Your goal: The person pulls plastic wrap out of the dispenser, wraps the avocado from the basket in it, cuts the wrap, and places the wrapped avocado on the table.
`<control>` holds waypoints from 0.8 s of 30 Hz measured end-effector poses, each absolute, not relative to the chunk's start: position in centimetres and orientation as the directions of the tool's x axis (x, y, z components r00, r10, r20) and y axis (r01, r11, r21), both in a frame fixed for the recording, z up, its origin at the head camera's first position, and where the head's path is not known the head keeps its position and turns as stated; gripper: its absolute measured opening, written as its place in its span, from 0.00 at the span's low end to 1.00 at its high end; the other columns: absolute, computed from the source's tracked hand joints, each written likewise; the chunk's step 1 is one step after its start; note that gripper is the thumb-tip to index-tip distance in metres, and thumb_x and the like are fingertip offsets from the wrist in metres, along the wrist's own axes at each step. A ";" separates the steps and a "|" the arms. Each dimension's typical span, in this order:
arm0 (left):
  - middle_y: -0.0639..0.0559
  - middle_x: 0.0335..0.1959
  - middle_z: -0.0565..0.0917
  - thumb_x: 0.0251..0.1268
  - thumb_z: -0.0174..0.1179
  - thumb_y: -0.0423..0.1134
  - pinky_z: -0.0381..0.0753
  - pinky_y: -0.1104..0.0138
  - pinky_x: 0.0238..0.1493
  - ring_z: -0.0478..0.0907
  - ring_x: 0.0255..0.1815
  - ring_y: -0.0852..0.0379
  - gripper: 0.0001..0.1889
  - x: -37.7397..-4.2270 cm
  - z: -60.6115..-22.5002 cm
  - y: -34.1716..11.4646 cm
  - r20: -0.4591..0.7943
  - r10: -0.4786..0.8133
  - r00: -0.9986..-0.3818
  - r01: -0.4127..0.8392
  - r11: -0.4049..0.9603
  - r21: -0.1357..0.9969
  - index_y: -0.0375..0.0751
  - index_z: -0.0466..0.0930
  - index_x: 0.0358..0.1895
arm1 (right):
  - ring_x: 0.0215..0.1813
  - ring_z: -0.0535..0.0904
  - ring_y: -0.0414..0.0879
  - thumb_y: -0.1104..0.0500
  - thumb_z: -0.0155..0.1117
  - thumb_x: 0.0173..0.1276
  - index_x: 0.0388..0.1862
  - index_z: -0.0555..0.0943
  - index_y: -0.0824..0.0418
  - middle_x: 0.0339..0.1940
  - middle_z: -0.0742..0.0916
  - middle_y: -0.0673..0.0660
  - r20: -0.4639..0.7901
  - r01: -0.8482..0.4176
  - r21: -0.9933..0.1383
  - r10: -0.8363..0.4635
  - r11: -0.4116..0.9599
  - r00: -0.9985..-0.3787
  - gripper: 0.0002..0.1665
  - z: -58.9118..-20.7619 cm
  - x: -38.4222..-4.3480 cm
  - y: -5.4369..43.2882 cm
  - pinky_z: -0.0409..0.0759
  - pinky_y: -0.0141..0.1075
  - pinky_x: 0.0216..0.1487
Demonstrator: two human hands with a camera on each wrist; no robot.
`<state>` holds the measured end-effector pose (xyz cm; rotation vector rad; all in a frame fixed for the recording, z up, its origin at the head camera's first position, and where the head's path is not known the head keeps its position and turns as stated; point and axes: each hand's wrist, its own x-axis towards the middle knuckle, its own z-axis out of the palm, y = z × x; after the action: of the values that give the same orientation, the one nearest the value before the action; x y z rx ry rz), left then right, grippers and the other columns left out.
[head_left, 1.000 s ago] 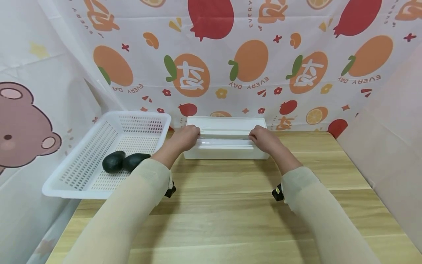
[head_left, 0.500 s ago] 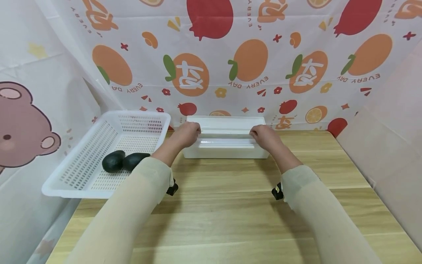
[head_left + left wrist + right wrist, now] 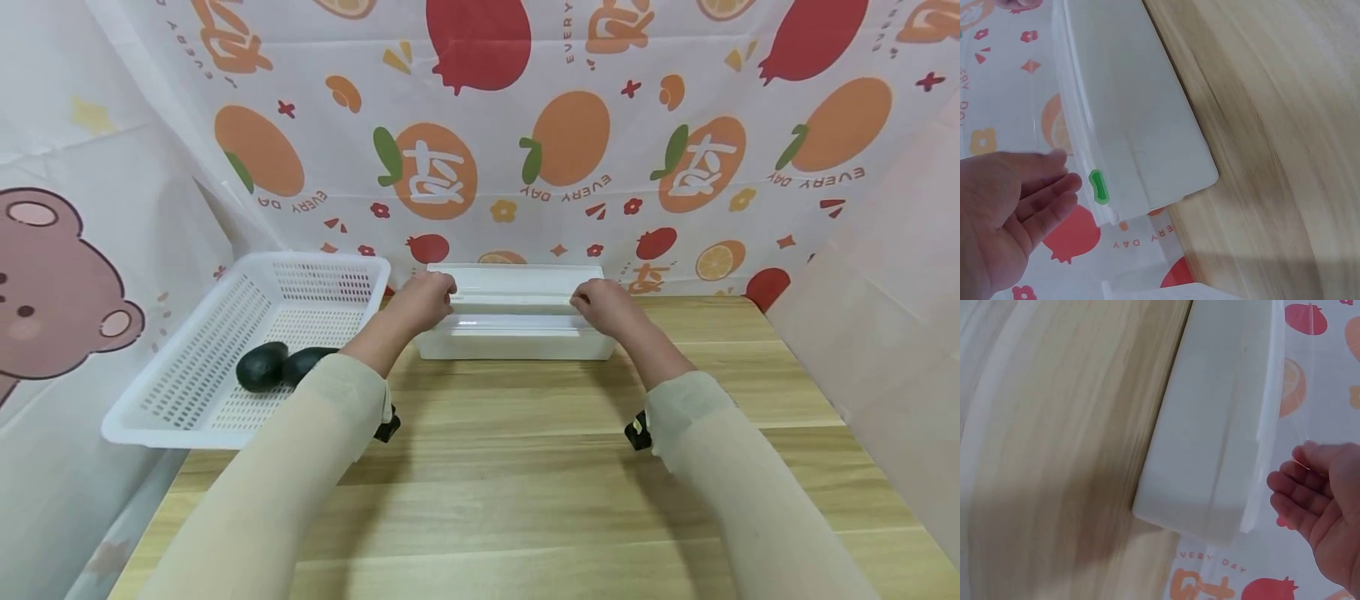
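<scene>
A long white cling film box (image 3: 517, 347) stands at the back of the table with its lid (image 3: 525, 277) raised behind it. My left hand (image 3: 425, 303) pinches clear cling film at the box's left end. At the right end, my right hand (image 3: 604, 307) pinches the film between thumb and forefinger. In the right wrist view, the thin edge of the cling film (image 3: 1306, 428) runs up from the fingertips. A green slide cutter (image 3: 1099, 187) sits on the box's edge beside the left fingertips.
On the left, a white plastic basket (image 3: 138, 436) holds two dark green avocados (image 3: 262, 367), one partly behind the left sleeve. A fruit-printed cloth (image 3: 510, 175) hangs right behind the box. The table (image 3: 517, 467) is wood-grained.
Both hands have risen slightly above the box, with the film still pinched. The box, basket and avocados have stayed in place.
</scene>
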<state>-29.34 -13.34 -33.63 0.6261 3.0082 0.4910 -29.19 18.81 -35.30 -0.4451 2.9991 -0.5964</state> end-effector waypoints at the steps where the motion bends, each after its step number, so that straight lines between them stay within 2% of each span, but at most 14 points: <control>1: 0.40 0.46 0.85 0.65 0.59 0.29 0.76 0.52 0.60 0.79 0.50 0.43 0.14 -29.3 -33.6 -13.4 0.048 0.391 -0.919 0.385 0.869 0.311 0.31 0.82 0.52 | 0.45 0.79 0.53 0.56 0.59 0.73 0.47 0.85 0.63 0.43 0.87 0.60 0.000 -0.274 -0.378 -0.296 0.884 -0.955 0.13 -35.2 -29.2 18.9 0.79 0.47 0.54; 5: 0.39 0.49 0.86 0.66 0.56 0.27 0.73 0.52 0.64 0.80 0.54 0.43 0.13 -29.1 -33.4 -13.4 0.091 0.388 -0.917 0.396 0.864 0.311 0.32 0.84 0.51 | 0.45 0.78 0.53 0.61 0.61 0.70 0.47 0.86 0.64 0.44 0.87 0.60 -0.007 -0.303 -0.359 -0.328 0.883 -0.945 0.12 -34.8 -29.2 19.0 0.79 0.46 0.53; 10: 0.44 0.47 0.87 0.67 0.58 0.30 0.79 0.54 0.57 0.81 0.53 0.46 0.11 -29.1 -33.3 -13.5 0.106 0.387 -0.916 0.400 0.866 0.299 0.38 0.87 0.47 | 0.48 0.80 0.54 0.67 0.60 0.70 0.53 0.84 0.65 0.48 0.87 0.62 0.007 -0.307 -0.343 -0.324 0.888 -0.946 0.14 -34.2 -29.1 19.2 0.80 0.47 0.55; 15: 0.47 0.46 0.87 0.67 0.60 0.33 0.80 0.55 0.53 0.81 0.48 0.49 0.10 -28.9 -33.1 -13.6 0.107 0.332 -0.937 0.348 0.871 0.347 0.41 0.88 0.46 | 0.49 0.82 0.54 0.65 0.62 0.69 0.48 0.86 0.64 0.45 0.88 0.61 0.052 -0.311 -0.299 -0.310 0.902 -0.949 0.11 -33.9 -28.6 19.4 0.80 0.47 0.54; 21: 0.41 0.48 0.85 0.72 0.56 0.33 0.82 0.59 0.40 0.86 0.28 0.51 0.11 -28.6 -33.4 -13.5 0.047 0.263 -0.964 0.246 0.804 0.541 0.35 0.83 0.50 | 0.44 0.79 0.52 0.62 0.66 0.68 0.42 0.88 0.60 0.41 0.87 0.57 0.098 -0.313 -0.261 -0.298 0.913 -0.950 0.08 -33.7 -28.2 19.6 0.80 0.46 0.48; 24: 0.39 0.47 0.83 0.74 0.53 0.34 0.79 0.62 0.34 0.86 0.24 0.51 0.10 -28.4 -33.5 -13.4 0.014 0.246 -0.969 0.210 0.796 0.568 0.35 0.80 0.51 | 0.43 0.79 0.52 0.61 0.66 0.67 0.42 0.88 0.59 0.40 0.87 0.57 0.109 -0.324 -0.252 -0.306 0.912 -0.946 0.08 -33.7 -28.2 19.7 0.80 0.46 0.47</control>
<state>-28.42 -13.40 -33.53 0.3707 2.9196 0.9133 -28.22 19.73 -33.72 -0.5173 3.1371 -0.4316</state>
